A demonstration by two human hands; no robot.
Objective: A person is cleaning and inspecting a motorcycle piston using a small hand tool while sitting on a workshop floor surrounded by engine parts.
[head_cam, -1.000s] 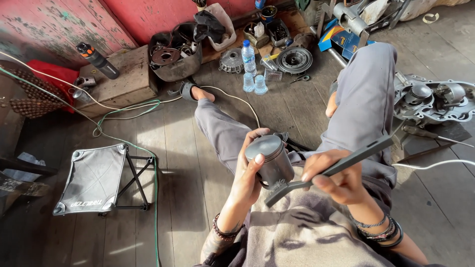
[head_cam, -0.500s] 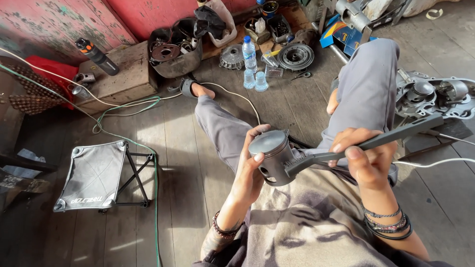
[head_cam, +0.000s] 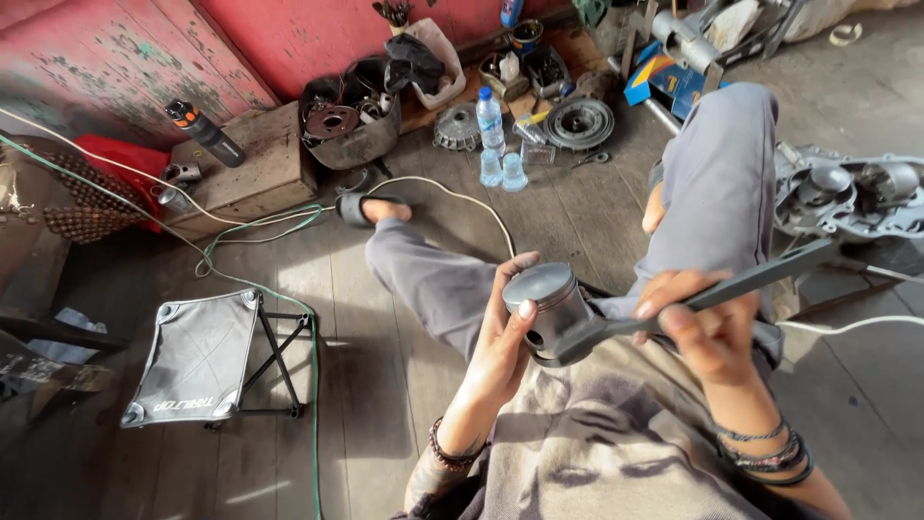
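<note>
I sit with my knees up in grey trousers. My left hand (head_cam: 500, 337) cups a round grey metal piston (head_cam: 549, 300), thumb on its side near the pin hole. A long dark connecting rod (head_cam: 770, 273) runs from under the piston out to the right. My right hand (head_cam: 703, 323) is wrapped around the rod's middle, holding it nearly level above my lap. Bead bracelets sit on both wrists.
A small folding stool (head_cam: 197, 361) stands at the left on the plank floor. Green and white cables (head_cam: 289, 226) cross the boards. A wooden box (head_cam: 255, 169), a clear water bottle (head_cam: 491, 120), clutch parts (head_cam: 577, 123) and an engine case (head_cam: 847, 193) lie beyond my legs.
The piston and rod rose from my lap and the rod swung up to the right until nearly level. My right hand slid along the rod. The view tilted slightly.
</note>
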